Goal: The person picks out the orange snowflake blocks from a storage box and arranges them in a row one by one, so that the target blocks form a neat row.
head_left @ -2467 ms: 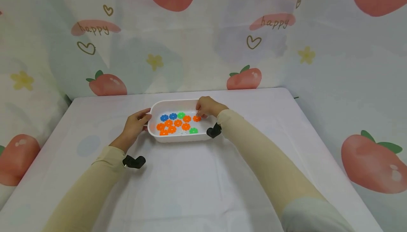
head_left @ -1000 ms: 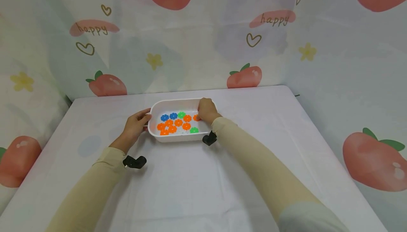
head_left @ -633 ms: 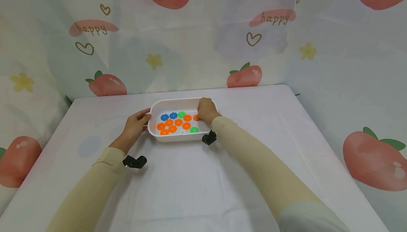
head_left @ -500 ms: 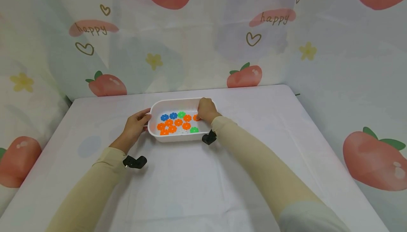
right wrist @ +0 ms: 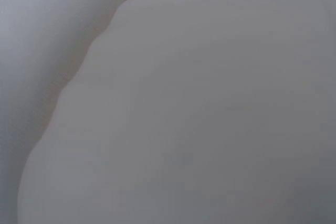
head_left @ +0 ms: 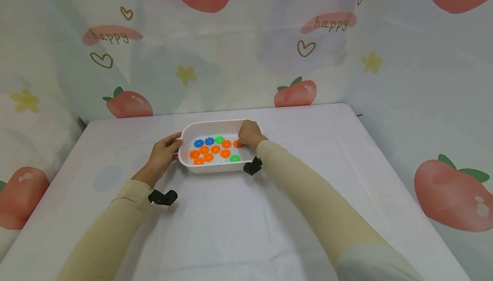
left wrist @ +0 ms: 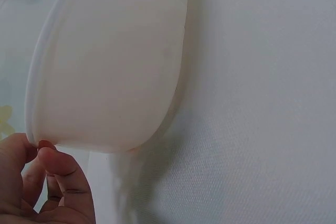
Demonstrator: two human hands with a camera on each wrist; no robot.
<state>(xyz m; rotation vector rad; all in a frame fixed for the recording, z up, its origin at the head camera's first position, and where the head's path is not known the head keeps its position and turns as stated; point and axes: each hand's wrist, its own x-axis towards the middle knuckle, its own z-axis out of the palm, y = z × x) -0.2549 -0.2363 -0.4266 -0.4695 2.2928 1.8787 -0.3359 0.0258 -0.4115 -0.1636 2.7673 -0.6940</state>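
A white oblong plastic basin (head_left: 215, 167) stands on the table. Several flower-shaped snowflake discs lie spread over its floor: mostly orange (head_left: 215, 149), with two blue (head_left: 209, 141) and two green (head_left: 234, 158). My left hand (head_left: 161, 154) pinches the basin's left end; in the left wrist view the thumb and fingers (left wrist: 68, 174) grip the rim. Inside the right end, my right hand (head_left: 250, 133) is curled downward, its fingertips at an orange snowflake disc (head_left: 236, 144) that it partly covers. In the right wrist view the basin's outer wall (right wrist: 184, 119) fills most of the picture, hiding the fingers.
A white cloth (head_left: 215, 229) covers the table. Behind it and at the sides hangs a curtain (head_left: 231, 58) printed with fruit, hearts and flowers. A black wrist camera (head_left: 163, 197) sits by the left cuff, another black camera (head_left: 253, 166) beside the basin's front right.
My right hand has turned and dipped lower over the orange disc at the right end, covering more of it. The left hand stays on the rim. The other discs keep their places.
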